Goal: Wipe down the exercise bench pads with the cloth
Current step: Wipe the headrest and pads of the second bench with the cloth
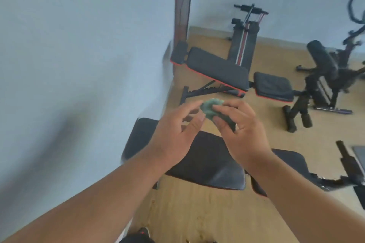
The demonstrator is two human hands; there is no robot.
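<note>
Both hands are raised above the near black bench pad (207,165). The right hand (243,134) has its fingers (222,122) curled around a crumpled green cloth (212,109), gripping it. The left hand (177,130) is loosely spread, its fingertips just touching the cloth's left edge without closing on it. Beyond the fingers, a red-trimmed bench (219,69) stands on the wooden floor (197,213), well apart from the cloth.

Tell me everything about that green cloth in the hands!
The cloth is small, dull green and soft-looking, bunched into a crumpled wad. It is held up in the air above the nearest black bench pad, not touching it. The right hand pinches it in its fingers; the left hand touches its edge with spread fingertips.
</note>
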